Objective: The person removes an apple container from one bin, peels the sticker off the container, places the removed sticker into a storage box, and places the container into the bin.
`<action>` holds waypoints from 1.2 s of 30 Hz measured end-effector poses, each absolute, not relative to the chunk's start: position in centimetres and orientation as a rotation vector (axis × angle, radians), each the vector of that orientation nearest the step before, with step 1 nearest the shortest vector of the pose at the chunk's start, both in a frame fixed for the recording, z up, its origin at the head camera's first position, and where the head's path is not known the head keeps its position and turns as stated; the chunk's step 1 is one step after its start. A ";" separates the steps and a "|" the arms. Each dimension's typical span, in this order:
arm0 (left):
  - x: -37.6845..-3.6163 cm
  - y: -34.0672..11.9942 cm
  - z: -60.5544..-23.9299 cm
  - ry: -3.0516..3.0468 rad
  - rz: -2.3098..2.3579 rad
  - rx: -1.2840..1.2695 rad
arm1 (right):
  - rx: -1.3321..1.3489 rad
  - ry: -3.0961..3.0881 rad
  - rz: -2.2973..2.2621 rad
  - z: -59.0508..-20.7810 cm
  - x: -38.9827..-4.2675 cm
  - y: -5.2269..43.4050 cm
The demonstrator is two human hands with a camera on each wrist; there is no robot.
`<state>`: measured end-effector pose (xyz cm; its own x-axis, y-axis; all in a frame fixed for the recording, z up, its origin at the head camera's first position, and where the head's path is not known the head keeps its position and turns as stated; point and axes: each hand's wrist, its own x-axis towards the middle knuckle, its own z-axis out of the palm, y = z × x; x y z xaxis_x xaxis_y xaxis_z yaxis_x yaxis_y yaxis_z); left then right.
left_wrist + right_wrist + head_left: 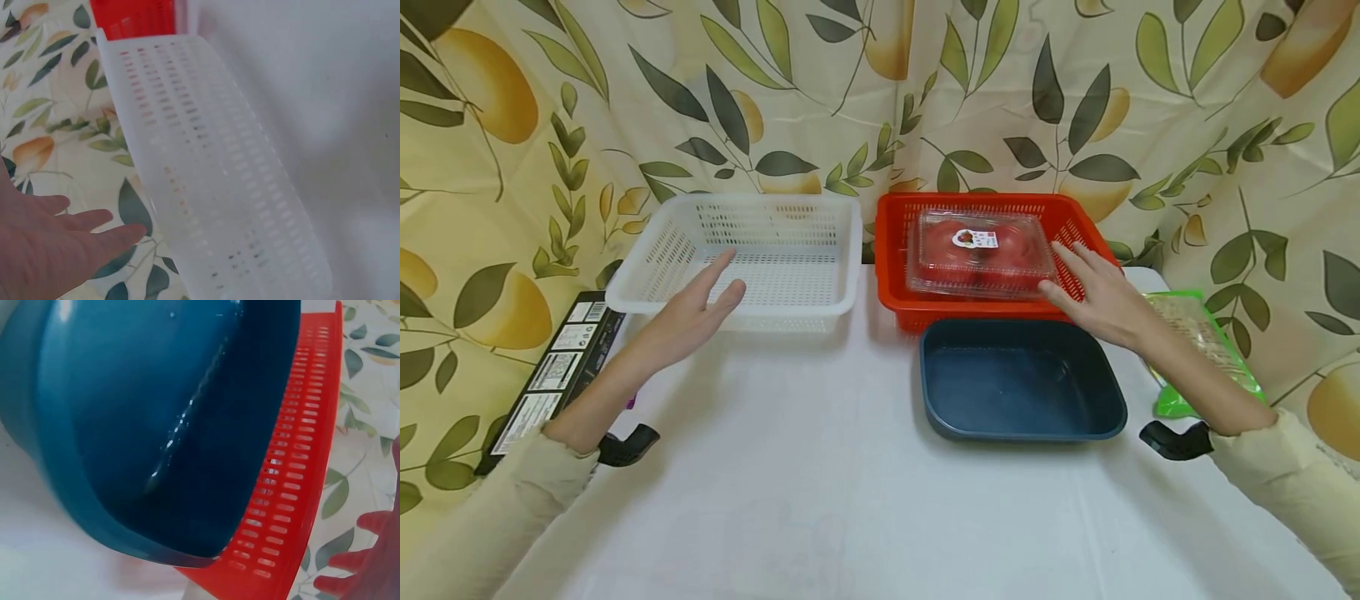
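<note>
Head looks down; wrists close — all share red basket (895, 250).

Left hand (44, 250) flat, fingers straight, hovering next to white basket (212, 175) w/ slotted wall; bit of red basket (134, 15) up top.

Worktop (820, 500) carries all items.
Far left: slotted basket (752, 250).
Far right, just beside it: second slotted basket (895, 250), with lidded produce pack (977, 254) in it.
Near side of second basket, touching it: shallow tub (1018, 379).
Right edge, beside tub: bagged packet (1206, 342).
Left edge: flat box (553, 367), near side of first basket.
Left hand (696, 312) over near rim of first basket.
Right hand (1097, 292) at right end of pack.
Patterned curtain (880, 92) behind everything.
</note>
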<state>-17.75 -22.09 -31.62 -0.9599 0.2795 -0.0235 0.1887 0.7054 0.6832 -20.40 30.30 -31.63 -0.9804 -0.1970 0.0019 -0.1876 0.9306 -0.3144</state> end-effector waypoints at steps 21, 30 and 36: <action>-18.3 -15.0 -31.2 2.535 1.487 0.502 | -0.308 2.871 -0.828 -31.2 -24.1 31.2; -18.7 -11.5 -31.5 2.436 1.576 0.470 | -0.282 2.859 -0.829 -31.3 -25.2 31.3; -18.9 -9.2 -31.9 2.361 1.711 0.416 | -0.266 2.820 -0.863 -31.5 -26.8 31.7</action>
<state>-18.90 -9.16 -31.88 -0.9414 0.3373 0.0062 0.1108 0.2918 0.9500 -26.83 31.74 -31.53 -0.9678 -0.2219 -0.1187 -0.1174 0.8154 -0.5668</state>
